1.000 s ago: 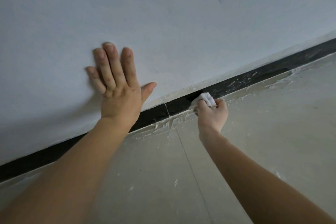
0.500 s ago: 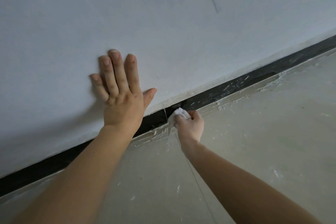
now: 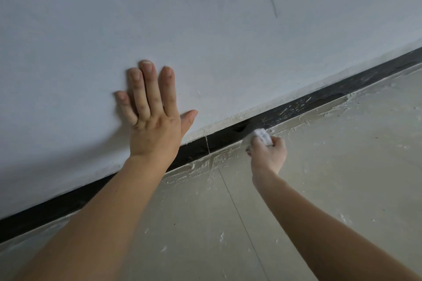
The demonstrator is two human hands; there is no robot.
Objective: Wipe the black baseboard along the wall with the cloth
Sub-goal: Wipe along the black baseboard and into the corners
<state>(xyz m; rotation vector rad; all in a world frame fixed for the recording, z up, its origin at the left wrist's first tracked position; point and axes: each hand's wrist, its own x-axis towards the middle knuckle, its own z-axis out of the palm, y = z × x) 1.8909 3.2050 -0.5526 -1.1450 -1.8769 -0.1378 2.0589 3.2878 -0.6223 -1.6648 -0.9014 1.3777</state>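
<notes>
A black baseboard [image 3: 228,138] runs diagonally from lower left to upper right where the white wall meets the floor. White streaks mark the strip to the right of the cloth. My right hand [image 3: 268,155] grips a small white cloth [image 3: 259,136] and holds it against the baseboard, just right of a thin vertical joint in the strip. My left hand [image 3: 153,116] lies flat on the wall above the baseboard, fingers straight and spread, thumb pointing right.
The white wall [image 3: 205,29] fills the upper part of the view and bears a short dark scratch [image 3: 273,7]. The beige tiled floor [image 3: 342,166] has white plaster smears along the baseboard's lower edge and scattered specks.
My right hand slid the cloth left along the baseboard to the joint, then back to the right. My left hand has stayed flat on the wall.
</notes>
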